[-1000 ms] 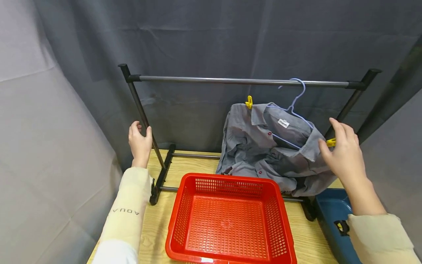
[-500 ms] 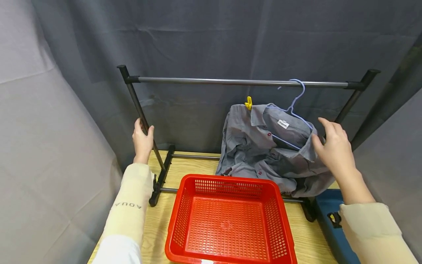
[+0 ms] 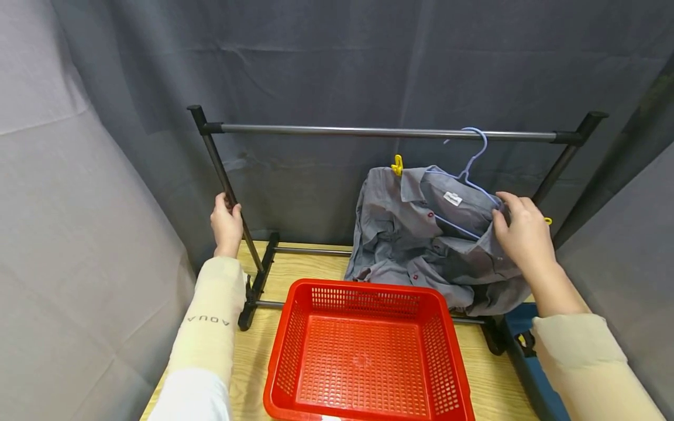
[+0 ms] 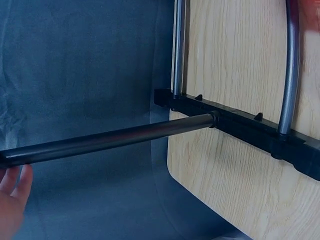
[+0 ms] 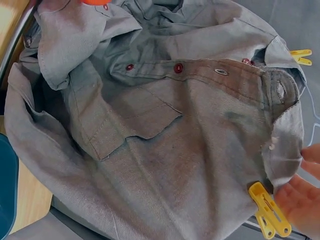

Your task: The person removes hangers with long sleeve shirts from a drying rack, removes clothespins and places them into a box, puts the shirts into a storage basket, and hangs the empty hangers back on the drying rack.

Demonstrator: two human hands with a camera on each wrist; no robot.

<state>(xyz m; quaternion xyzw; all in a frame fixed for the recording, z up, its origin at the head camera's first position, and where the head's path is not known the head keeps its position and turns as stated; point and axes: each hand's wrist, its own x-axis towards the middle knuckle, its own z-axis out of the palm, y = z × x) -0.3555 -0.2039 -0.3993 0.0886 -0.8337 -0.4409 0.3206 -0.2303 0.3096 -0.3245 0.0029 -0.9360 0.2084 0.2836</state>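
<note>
Two yellow plastic clips (image 3: 397, 166) sit on the grey cloth shirt (image 3: 376, 216); its thin pale-purple hanger (image 3: 476, 155) already hooks the metal bar (image 3: 337, 131), though the cloth looks bunched. Collar (image 3: 413, 184) up, its long shoulder line slopes down rightward. Your left hand (image 3: 227, 231) holds the dark round post (image 4: 110, 139); your right hand (image 3: 526, 237) is at the collar, pinching or not, I can't tell.

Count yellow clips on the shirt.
2: one yellow clip on the shirt, left of its collar in the head view, another beside the right hand. More may be hidden.
</note>
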